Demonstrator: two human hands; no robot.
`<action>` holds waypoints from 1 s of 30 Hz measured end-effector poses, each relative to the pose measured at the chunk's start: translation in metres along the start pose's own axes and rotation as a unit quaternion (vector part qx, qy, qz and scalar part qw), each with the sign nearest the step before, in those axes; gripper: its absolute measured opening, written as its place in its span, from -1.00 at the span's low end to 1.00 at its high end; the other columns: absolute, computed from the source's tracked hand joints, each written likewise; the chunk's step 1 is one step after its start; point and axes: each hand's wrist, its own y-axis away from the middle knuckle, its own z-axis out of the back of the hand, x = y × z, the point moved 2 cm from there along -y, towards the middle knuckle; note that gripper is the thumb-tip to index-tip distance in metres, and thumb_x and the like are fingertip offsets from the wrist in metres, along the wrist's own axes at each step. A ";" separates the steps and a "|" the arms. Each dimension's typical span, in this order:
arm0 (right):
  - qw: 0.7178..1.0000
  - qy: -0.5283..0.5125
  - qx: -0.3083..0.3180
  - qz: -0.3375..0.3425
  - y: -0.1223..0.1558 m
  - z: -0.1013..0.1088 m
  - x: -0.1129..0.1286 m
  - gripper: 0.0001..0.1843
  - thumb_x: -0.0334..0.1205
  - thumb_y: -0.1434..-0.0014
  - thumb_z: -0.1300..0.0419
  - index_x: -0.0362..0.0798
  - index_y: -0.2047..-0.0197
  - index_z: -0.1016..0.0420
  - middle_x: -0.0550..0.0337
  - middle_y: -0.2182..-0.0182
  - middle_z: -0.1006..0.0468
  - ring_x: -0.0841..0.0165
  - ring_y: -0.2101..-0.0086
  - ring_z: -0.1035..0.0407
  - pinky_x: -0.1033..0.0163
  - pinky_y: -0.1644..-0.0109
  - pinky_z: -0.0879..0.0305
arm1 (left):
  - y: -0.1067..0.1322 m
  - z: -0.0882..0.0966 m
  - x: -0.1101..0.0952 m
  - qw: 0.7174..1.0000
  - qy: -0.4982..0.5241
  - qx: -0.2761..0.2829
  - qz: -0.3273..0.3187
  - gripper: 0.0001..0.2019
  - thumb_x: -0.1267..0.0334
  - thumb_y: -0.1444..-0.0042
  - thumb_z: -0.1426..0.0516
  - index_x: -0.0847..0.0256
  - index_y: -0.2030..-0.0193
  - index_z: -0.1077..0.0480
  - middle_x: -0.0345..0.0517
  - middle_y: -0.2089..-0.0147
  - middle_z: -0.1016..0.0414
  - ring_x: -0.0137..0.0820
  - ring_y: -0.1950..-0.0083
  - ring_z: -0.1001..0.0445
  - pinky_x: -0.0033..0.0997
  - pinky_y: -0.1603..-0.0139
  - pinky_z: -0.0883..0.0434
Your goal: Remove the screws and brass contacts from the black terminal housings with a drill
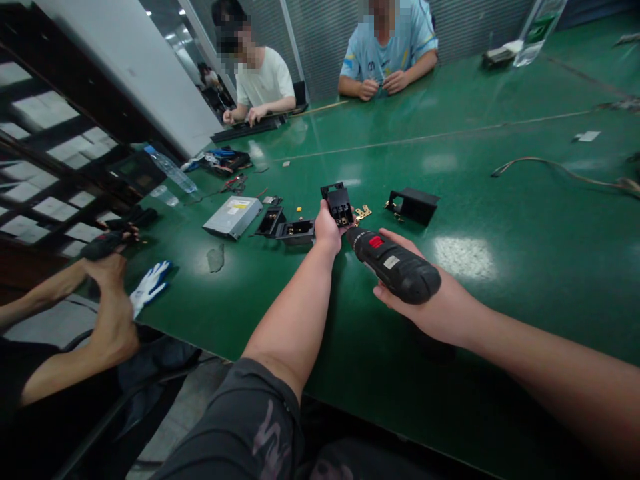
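My left hand (329,230) grips a black plastic socket housing (340,205) with brass contacts at its lower end, held up over the green table. Closed round a black cordless drill (395,265) with a red switch is my right hand (430,300). The drill's nose points left at the housing's lower edge; whether the bit touches it I cannot make out. Brass contact strips (363,213) lie just right of the housing. Beside my left hand sit two more black housings, one open box (296,231) and another (271,222). A black shell (414,205) rests to the right.
On the green table (525,280) lie a silver disc drive (233,217), a white-and-blue glove (150,287), water bottles (171,168) and a cable (565,163). At left a co-worker's hands (105,263) hold another drill; two people sit across the table.
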 end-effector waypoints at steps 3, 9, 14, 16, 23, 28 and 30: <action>1.000 0.000 0.003 -0.003 -0.001 0.000 0.001 0.14 -0.01 -0.32 -0.40 0.08 -0.81 0.00 0.01 0.04 -0.82 -0.06 0.10 -0.75 -0.29 -0.17 -0.64 | -0.001 0.000 -0.001 1.000 -0.007 -0.003 0.000 -0.31 -0.27 -0.65 0.05 0.27 -0.28 -0.67 0.00 0.27 -0.75 -0.30 0.38 -0.68 -0.31 0.18 -0.61; 1.000 0.001 0.004 0.003 0.000 0.001 0.000 0.11 -0.02 -0.34 -0.40 0.08 -0.80 -0.02 -0.03 -0.03 -0.83 -0.05 0.08 -0.76 -0.25 -0.15 -0.66 | 0.000 0.001 0.000 1.000 -0.016 -0.009 0.000 -0.30 -0.25 -0.65 0.08 0.26 -0.33 -0.66 0.02 0.24 -0.76 -0.28 0.32 -0.72 -0.27 0.11 -0.63; 1.000 -0.003 0.003 0.000 0.000 0.000 -0.001 0.13 -0.02 -0.34 -0.41 0.10 -0.81 0.00 0.00 -0.02 -0.83 -0.05 0.08 -0.76 -0.25 -0.17 -0.65 | -0.001 0.000 0.000 1.000 -0.011 -0.009 -0.001 -0.30 -0.27 -0.64 0.05 0.27 -0.32 -0.66 0.02 0.24 -0.76 -0.27 0.32 -0.72 -0.27 0.13 -0.63; 1.000 -0.004 0.003 0.001 0.000 0.000 -0.001 0.13 -0.02 -0.34 -0.41 0.10 -0.81 0.00 0.01 -0.01 -0.83 -0.05 0.08 -0.76 -0.26 -0.18 -0.65 | 0.000 0.000 0.000 1.000 -0.003 -0.015 0.004 -0.31 -0.27 -0.63 0.03 0.27 -0.31 -0.66 0.01 0.25 -0.75 -0.27 0.35 -0.70 -0.29 0.17 -0.61; 1.000 0.002 -0.004 0.003 0.000 0.001 0.000 0.11 -0.02 -0.33 -0.41 0.09 -0.79 -0.04 -0.01 -0.01 -0.83 -0.06 0.09 -0.77 -0.24 -0.12 -0.67 | 0.001 -0.001 -0.002 1.000 0.002 -0.006 0.008 -0.35 -0.24 -0.63 0.03 0.25 -0.28 -0.66 -0.01 0.27 -0.73 -0.30 0.38 -0.66 -0.29 0.18 -0.60; 1.000 -0.002 0.002 0.000 0.000 0.000 0.001 0.13 -0.02 -0.32 -0.40 0.08 -0.80 -0.02 0.00 0.01 -0.83 -0.07 0.08 -0.76 -0.28 -0.16 -0.65 | 0.002 -0.001 -0.002 1.000 0.008 -0.006 0.007 -0.36 -0.22 -0.63 0.04 0.25 -0.28 -0.65 -0.02 0.29 -0.72 -0.29 0.39 -0.66 -0.30 0.20 -0.59; 1.000 -0.001 -0.001 -0.001 0.000 0.000 0.002 0.12 -0.02 -0.31 -0.40 0.09 -0.79 -0.03 0.01 0.02 -0.83 -0.06 0.10 -0.76 -0.27 -0.14 -0.66 | 0.003 -0.002 -0.002 1.000 0.011 -0.011 0.014 -0.35 -0.24 -0.63 0.03 0.25 -0.29 -0.65 -0.02 0.29 -0.73 -0.29 0.37 -0.67 -0.30 0.18 -0.59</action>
